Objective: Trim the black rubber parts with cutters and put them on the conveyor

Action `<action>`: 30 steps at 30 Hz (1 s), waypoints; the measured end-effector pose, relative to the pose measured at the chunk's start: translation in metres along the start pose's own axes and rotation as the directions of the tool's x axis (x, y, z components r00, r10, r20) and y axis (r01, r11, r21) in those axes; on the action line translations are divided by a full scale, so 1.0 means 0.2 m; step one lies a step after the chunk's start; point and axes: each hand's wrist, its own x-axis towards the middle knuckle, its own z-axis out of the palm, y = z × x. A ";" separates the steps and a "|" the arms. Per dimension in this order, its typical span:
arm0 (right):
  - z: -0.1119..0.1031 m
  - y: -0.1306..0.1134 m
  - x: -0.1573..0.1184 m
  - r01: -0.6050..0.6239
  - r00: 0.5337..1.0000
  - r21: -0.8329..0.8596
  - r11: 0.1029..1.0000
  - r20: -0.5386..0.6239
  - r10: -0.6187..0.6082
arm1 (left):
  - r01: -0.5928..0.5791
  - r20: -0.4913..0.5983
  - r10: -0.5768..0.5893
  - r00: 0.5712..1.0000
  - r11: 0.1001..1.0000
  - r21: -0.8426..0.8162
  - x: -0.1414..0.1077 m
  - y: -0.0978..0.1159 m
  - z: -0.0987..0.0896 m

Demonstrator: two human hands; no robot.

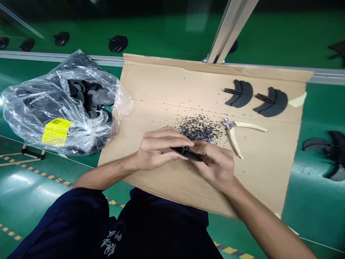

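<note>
Between both hands, above the cardboard, is a black curved plastic part (190, 154) seen nearly edge-on. My left hand (159, 147) grips its left end, thumb below and fingers above. My right hand (215, 160) pinches the right end, its fingertips meeting those of the left. Just beyond the hands lies a heap of small black plastic bits (201, 129). Side cutters (233, 131) with cream handles rest to the right, handles apart. Farther back on the cardboard sit two black curved parts (239, 94), each with a stem pointing left.
A clear plastic bag (35, 108) with a yellow label holds many dark parts at left. The cardboard sheet (161, 86) covers the green table. More black parts (334, 151) lie at right, and others (118, 44) beyond the metal rail (107, 60). An upright post (229, 28) stands at the back.
</note>
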 end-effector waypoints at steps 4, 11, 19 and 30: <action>0.00 -0.01 0.00 -0.023 0.998 0.056 0.998 0.057 0.020 | 0.018 0.026 -0.018 1.000 1.000 -0.007 0.00 0.02 -0.01; -0.01 0.00 0.01 -0.057 0.998 0.025 0.998 0.042 0.056 | -0.016 0.036 0.013 0.999 0.996 0.085 -0.02 -0.01 -0.01; -0.05 -0.01 0.02 0.044 0.999 -0.029 0.999 0.011 -0.044 | 0.009 0.078 -0.010 0.997 1.000 0.012 0.01 -0.02 -0.02; -0.06 -0.02 0.07 -0.074 0.995 0.198 0.978 0.079 0.059 | 0.371 0.232 -0.301 0.925 0.849 -0.377 0.00 -0.05 -0.02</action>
